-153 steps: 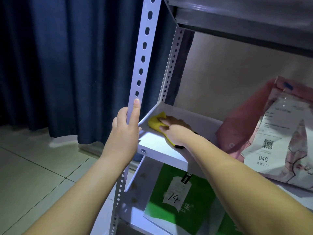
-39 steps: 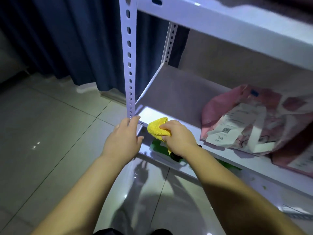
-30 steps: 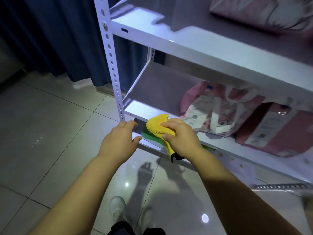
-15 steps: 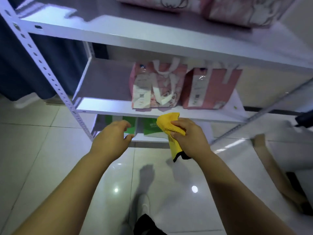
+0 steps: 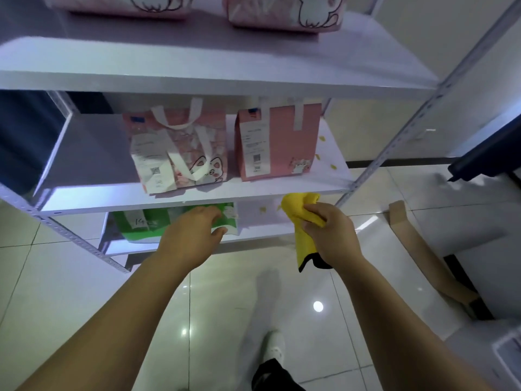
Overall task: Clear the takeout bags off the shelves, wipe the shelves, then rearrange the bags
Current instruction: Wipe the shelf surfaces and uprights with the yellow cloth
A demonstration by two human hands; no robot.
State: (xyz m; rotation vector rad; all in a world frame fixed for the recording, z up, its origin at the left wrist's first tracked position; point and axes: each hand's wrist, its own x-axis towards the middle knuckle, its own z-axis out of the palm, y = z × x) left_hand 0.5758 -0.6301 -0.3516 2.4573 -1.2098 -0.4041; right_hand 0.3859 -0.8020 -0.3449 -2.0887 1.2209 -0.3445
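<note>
My right hand (image 5: 328, 232) grips a yellow cloth (image 5: 300, 213), held in the air just below the right end of the middle shelf (image 5: 93, 153). My left hand (image 5: 191, 232) hangs loosely curled and holds nothing, in front of the green bags (image 5: 141, 225) on the bottom shelf (image 5: 265, 218). Two pink takeout bags stand on the middle shelf: a patterned one (image 5: 177, 156) with white handles, and a plain one (image 5: 277, 143) to its right. Two more pink bags (image 5: 284, 12) sit on the top shelf (image 5: 197, 60).
White perforated uprights stand at the left (image 5: 70, 235) and right (image 5: 400, 139) of the rack. A dark blue curtain (image 5: 17, 145) hangs behind at left. A flat piece of cardboard (image 5: 420, 246) lies on the tiled floor (image 5: 64, 280) at right. My foot (image 5: 273, 348) is below.
I have stepped back and to the right of the rack. My left hand has let go of the left upright. The cloth has left the middle shelf and hangs in my right hand.
</note>
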